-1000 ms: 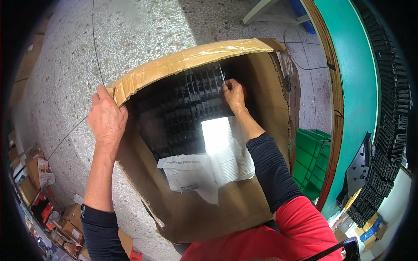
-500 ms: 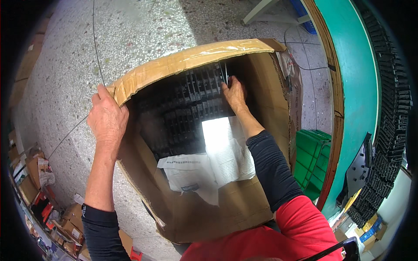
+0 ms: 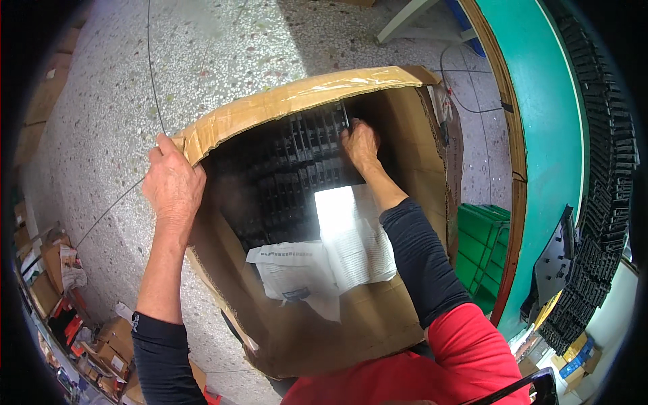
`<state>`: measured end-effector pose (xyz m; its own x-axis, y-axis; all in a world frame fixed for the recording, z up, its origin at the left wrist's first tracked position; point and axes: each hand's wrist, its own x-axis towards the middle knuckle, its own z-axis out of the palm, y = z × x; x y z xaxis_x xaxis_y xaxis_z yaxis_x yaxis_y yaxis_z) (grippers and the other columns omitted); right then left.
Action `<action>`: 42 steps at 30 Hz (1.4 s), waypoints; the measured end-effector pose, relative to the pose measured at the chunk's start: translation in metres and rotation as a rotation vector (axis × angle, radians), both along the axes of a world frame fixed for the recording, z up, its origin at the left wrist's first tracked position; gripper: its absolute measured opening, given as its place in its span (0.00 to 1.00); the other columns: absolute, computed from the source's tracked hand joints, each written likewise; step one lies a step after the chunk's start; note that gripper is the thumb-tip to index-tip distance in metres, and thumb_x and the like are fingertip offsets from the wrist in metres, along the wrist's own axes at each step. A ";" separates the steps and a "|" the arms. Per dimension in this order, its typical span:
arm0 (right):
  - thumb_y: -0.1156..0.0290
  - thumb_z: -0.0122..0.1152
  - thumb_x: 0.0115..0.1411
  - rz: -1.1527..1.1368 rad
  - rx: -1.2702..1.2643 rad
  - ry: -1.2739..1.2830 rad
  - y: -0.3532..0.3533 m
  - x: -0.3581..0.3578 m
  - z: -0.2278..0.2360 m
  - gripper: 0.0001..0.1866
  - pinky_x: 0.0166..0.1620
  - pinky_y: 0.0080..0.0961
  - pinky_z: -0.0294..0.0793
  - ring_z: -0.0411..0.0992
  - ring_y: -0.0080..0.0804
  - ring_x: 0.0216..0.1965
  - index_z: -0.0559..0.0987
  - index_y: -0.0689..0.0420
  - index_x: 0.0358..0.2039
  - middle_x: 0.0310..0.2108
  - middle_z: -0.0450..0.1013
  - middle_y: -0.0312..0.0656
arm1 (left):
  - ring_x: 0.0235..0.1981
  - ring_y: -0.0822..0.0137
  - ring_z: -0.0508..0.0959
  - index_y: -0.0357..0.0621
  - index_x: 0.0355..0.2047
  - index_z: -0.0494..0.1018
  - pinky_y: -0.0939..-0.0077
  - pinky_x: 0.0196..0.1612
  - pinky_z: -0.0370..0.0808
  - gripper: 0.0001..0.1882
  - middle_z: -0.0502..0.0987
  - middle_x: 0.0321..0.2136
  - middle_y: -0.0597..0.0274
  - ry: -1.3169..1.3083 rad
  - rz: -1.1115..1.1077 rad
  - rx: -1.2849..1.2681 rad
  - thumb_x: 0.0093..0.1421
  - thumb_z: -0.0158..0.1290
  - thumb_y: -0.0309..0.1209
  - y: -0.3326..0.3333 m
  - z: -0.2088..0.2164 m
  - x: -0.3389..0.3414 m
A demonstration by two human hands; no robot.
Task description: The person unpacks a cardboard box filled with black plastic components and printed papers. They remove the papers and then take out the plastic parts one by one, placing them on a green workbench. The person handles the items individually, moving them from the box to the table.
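Observation:
A deep, open cardboard box (image 3: 290, 351) stands in front of me, its far flap edge covered with shiny tape. My left hand (image 3: 174, 179) is closed round the box's edge at its far left corner. Inside the box lie rows of slotted black parts (image 3: 307, 138), packed closely side by side. Reaching into the box, my right hand (image 3: 363, 143) has its fingers pinched on a thin black part (image 3: 347, 116) at the right end of the far row. The shaded interior hides most of that part. Crumpled white printed paper (image 3: 358, 250) rests over the near parts and the box bottom.
To the right runs a green table (image 3: 550, 128) with a wooden edge, bearing stacked black parts (image 3: 604, 223). A green crate (image 3: 482, 253) sits below it. A cable (image 3: 156, 88) crosses the speckled floor; cartons (image 3: 111, 344) crowd the lower left.
My left hand and the held box corner have shifted slightly right. The right hand stays at the far row, where the thin part's upright edges show less than before.

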<state>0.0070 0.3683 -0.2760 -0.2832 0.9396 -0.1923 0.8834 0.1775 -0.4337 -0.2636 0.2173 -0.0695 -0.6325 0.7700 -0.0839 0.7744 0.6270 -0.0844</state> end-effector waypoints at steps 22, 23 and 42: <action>0.69 0.57 0.51 -0.158 0.086 0.310 -0.017 0.024 0.066 0.16 0.30 0.35 0.70 0.72 0.40 0.23 0.76 0.66 0.38 0.20 0.72 0.48 | 0.32 0.49 0.79 0.33 0.42 0.61 0.61 0.35 0.77 0.25 0.73 0.35 0.43 -0.005 -0.010 0.027 0.46 0.56 0.29 -0.002 -0.005 0.000; 0.69 0.57 0.51 -0.162 0.093 0.315 -0.023 0.025 0.074 0.16 0.30 0.35 0.71 0.72 0.40 0.23 0.76 0.66 0.38 0.20 0.72 0.48 | 0.32 0.49 0.79 0.33 0.42 0.61 0.61 0.34 0.77 0.24 0.73 0.35 0.44 -0.004 -0.011 0.029 0.46 0.56 0.29 -0.003 -0.005 -0.001; 0.71 0.61 0.48 -0.206 -0.324 0.767 -0.164 0.091 0.282 0.10 0.23 0.22 0.61 0.61 0.17 0.20 0.72 0.63 0.26 0.16 0.63 0.30 | 0.34 0.42 0.77 0.38 0.39 0.62 0.51 0.38 0.74 0.18 0.74 0.34 0.42 -0.025 -0.131 0.201 0.50 0.51 0.31 -0.005 -0.025 -0.014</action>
<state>0.0981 0.2047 0.0059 -0.2748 0.9183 -0.2849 0.3260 -0.1898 -0.9261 -0.2773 0.2120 -0.0949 -0.5261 0.8479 0.0649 0.8504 0.5237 0.0518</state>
